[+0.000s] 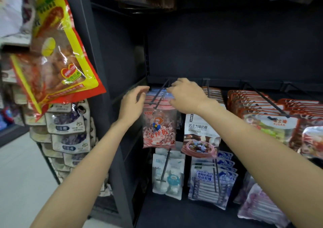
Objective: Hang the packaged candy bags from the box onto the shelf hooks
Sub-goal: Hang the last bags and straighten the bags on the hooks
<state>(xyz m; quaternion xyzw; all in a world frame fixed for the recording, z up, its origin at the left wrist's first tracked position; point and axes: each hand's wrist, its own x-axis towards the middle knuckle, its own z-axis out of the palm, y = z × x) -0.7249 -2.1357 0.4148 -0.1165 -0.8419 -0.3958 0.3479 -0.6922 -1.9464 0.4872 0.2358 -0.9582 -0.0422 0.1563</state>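
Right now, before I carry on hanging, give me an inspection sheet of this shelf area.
Surface: dark shelf back panel with hook rail; pale floor at left.
Job's things: pink candy bags stacked on the double-prong hook; the box is not in view.
Clutter: chocolate milk candy bag, sugar bags, white candy packs, a yellow-red snack bag.
Hands: left hand and right hand both on the bags' top edges at the hook.
Cables: nothing seen.
Surroundings: neighbouring rack of pouches at left.
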